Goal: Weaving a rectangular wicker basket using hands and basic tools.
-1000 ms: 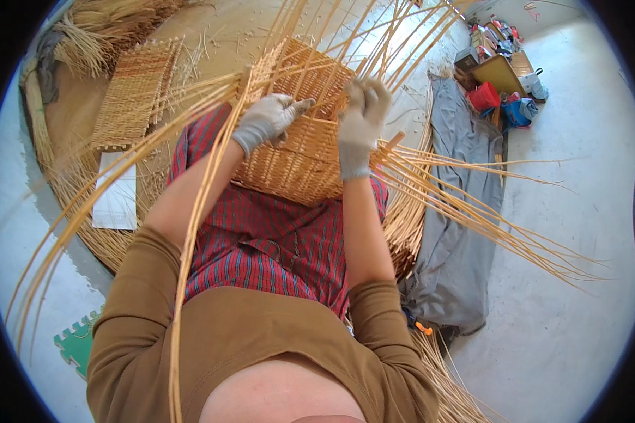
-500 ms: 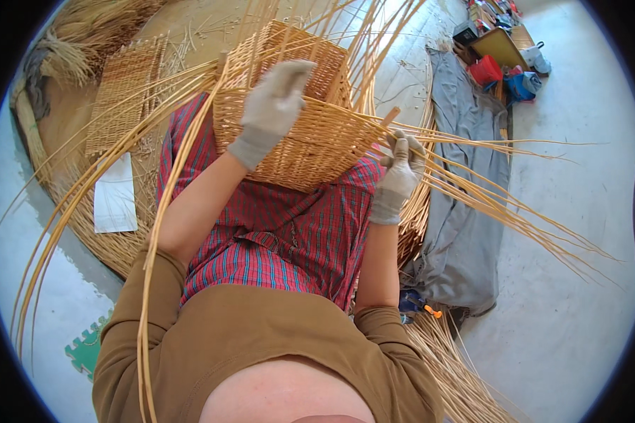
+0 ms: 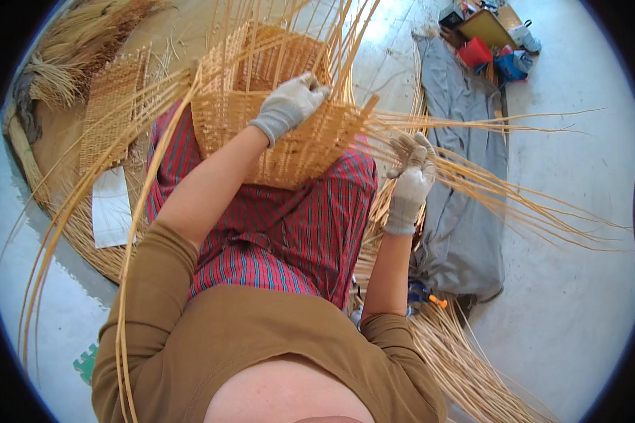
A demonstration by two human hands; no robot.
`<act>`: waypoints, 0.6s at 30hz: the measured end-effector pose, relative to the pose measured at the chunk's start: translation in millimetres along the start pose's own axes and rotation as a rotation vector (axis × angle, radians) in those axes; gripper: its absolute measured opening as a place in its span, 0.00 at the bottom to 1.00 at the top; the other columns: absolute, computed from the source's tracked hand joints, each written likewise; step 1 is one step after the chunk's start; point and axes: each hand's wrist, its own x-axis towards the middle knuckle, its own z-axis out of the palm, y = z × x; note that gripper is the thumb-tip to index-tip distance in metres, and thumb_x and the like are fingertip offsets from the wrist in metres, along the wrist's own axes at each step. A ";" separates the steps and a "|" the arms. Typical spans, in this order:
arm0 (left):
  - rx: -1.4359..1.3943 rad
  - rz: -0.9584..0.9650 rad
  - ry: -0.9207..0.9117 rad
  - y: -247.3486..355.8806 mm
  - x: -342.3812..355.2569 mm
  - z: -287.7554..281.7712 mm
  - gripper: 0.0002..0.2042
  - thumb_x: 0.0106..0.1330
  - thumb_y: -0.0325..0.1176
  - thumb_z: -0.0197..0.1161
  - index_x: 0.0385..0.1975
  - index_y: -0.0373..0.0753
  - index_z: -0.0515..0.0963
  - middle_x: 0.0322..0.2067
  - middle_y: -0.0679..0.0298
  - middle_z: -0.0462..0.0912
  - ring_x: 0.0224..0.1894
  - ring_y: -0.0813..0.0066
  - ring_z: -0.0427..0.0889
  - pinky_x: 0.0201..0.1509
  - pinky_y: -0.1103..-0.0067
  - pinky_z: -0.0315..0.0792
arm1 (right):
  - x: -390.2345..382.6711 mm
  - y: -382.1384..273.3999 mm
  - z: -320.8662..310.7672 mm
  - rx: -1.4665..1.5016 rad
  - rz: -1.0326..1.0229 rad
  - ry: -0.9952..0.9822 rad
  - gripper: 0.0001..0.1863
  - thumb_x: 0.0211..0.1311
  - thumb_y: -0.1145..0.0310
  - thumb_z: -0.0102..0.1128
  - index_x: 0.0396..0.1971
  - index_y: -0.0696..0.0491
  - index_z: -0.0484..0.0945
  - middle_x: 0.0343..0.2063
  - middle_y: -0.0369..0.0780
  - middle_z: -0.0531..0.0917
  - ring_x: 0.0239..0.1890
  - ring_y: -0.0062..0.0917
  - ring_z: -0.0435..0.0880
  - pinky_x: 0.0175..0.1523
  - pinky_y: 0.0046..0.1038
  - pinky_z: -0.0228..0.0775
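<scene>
A woven wicker basket (image 3: 275, 151) with long rods rising from its sides rests tilted on my lap. My left hand (image 3: 296, 99), in a pale glove, lies over its near rim with the fingers curled together; what they hold, if anything, is hidden. To the right of the basket is my right hand (image 3: 411, 169), gloved too, with fingers raised and apart. It is beside a bundle of long wicker rods (image 3: 501, 187) fanning out from the basket's right corner, and grips none that I can see. More rods (image 3: 85, 190) sweep out from the left corner.
A flat woven panel (image 3: 113, 106) and a white strip (image 3: 111, 208) lie at the left, near bundled fibres (image 3: 85, 42). Grey cloth (image 3: 462, 176) stretches along the right. Loose rods (image 3: 466, 359) lie at the lower right. A red container (image 3: 475, 52) stands among items at the far right.
My left hand has moved right along the rim, its fingers curling. My right hand has come away from the basket's corner, fingers spreading. The basket has shifted slightly left.
</scene>
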 end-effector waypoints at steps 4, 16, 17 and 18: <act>-0.263 -0.169 -0.010 25.5 -39.6 -2.8 0.18 0.70 0.46 0.66 0.51 0.42 0.77 0.35 0.61 0.83 0.38 0.73 0.83 0.46 0.71 0.77 | -13.8 -57.7 4.8 -0.347 0.175 -0.204 0.14 0.78 0.63 0.50 0.52 0.56 0.77 0.30 0.45 0.88 0.30 0.33 0.88 0.30 0.31 0.78; 0.652 0.535 0.148 28.2 -62.1 28.0 0.27 0.63 0.46 0.67 0.61 0.46 0.74 0.46 0.60 0.79 0.53 0.60 0.79 0.55 0.64 0.68 | 108.0 15.6 3.4 -1.064 -1.071 -0.370 0.19 0.60 0.70 0.62 0.53 0.47 0.81 0.24 0.35 0.87 0.26 0.32 0.86 0.36 0.35 0.78; 0.697 0.518 0.148 26.1 -61.7 26.8 0.26 0.63 0.46 0.67 0.60 0.45 0.74 0.46 0.59 0.80 0.52 0.60 0.79 0.54 0.64 0.69 | 102.9 18.3 3.0 -1.020 -1.055 -0.388 0.17 0.63 0.70 0.59 0.52 0.44 0.81 0.26 0.35 0.89 0.26 0.32 0.86 0.33 0.36 0.76; 0.745 0.504 0.150 25.6 -63.0 25.4 0.26 0.63 0.46 0.67 0.60 0.45 0.74 0.46 0.59 0.80 0.51 0.60 0.79 0.53 0.64 0.69 | 96.9 18.5 0.5 -1.013 -1.053 -0.400 0.17 0.63 0.70 0.59 0.52 0.44 0.81 0.26 0.35 0.89 0.26 0.32 0.86 0.33 0.36 0.76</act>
